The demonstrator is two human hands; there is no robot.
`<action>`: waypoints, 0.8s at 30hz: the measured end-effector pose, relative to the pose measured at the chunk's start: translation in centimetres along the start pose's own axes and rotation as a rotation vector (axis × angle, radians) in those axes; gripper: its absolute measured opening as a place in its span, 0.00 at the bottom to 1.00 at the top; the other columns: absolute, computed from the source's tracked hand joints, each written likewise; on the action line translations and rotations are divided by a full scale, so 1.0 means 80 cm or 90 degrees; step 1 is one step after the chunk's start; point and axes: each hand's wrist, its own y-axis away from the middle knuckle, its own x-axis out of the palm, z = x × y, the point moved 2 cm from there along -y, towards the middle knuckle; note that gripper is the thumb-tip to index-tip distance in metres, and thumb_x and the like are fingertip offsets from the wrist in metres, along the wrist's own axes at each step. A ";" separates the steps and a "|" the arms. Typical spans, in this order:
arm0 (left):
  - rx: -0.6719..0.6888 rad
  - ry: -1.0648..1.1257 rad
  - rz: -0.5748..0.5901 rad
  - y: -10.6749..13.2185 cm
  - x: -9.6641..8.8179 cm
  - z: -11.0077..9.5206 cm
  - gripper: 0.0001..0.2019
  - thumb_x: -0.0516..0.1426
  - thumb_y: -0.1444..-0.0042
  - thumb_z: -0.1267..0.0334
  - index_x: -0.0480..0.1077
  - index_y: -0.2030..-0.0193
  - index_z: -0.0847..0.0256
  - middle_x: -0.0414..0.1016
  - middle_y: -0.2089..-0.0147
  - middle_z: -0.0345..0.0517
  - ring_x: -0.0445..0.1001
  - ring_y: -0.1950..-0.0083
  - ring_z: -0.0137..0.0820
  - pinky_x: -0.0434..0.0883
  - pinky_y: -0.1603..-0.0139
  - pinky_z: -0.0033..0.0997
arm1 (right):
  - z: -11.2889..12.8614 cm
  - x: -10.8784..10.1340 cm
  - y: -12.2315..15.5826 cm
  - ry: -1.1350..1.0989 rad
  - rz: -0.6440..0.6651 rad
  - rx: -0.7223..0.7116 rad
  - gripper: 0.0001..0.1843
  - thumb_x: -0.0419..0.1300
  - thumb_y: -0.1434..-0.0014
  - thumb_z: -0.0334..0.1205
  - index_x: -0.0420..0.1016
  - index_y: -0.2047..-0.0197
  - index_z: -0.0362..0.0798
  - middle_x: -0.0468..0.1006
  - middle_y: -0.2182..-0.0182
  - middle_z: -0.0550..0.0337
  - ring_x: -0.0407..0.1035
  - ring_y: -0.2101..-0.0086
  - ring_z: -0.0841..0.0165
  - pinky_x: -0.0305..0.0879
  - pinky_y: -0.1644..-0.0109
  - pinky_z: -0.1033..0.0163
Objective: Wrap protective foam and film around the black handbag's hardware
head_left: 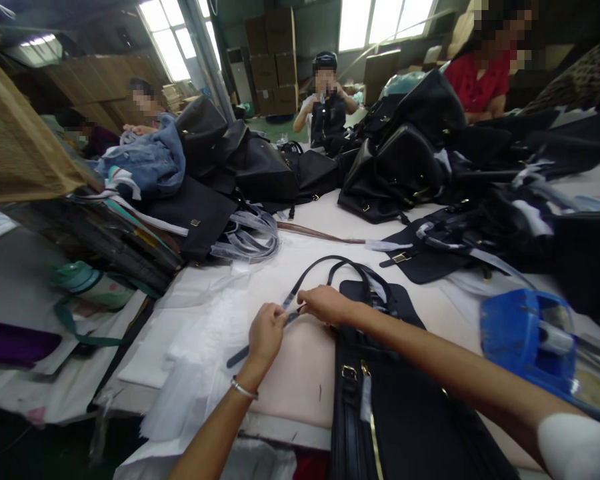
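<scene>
Silver bracelet, white sleeve

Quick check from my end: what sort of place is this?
Likely a bag workshop or packing floor, though I can't tell which: black bags lie heaped on a long worktable, cardboard cartons are stacked behind, and other people are around the table.

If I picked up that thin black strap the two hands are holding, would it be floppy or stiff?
The strap would probably bend easily, since it curves in a wide loop. By itself it's likely light, because it looks narrow and thin. It probably wouldn't roll, as the end poking past the left hand looks flat.
</scene>
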 end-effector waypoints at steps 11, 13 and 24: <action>-0.006 -0.084 -0.034 -0.061 0.031 0.027 0.03 0.56 0.47 0.66 0.68 0.70 0.59 0.72 0.69 0.43 0.69 0.65 0.33 0.61 0.63 0.31 | -0.023 0.011 -0.029 -0.022 -0.026 0.039 0.25 0.53 0.38 0.39 0.58 0.39 0.39 0.77 0.57 0.44 0.71 0.57 0.60 0.61 0.59 0.64; 0.018 -0.061 -0.022 -0.050 0.029 0.022 0.02 0.56 0.46 0.66 0.68 0.69 0.60 0.73 0.68 0.42 0.70 0.65 0.32 0.62 0.63 0.31 | -0.021 0.003 -0.019 -0.058 -0.006 -0.002 0.30 0.53 0.37 0.41 0.52 0.35 0.43 0.77 0.58 0.48 0.72 0.58 0.62 0.60 0.60 0.65; 0.150 0.042 0.054 0.050 -0.002 -0.057 0.04 0.53 0.44 0.68 0.67 0.65 0.57 0.73 0.63 0.43 0.69 0.58 0.35 0.64 0.54 0.34 | 0.035 -0.026 0.057 -0.001 0.007 -0.044 0.11 0.53 0.36 0.43 0.71 0.56 0.48 0.77 0.68 0.56 0.71 0.67 0.66 0.51 0.69 0.66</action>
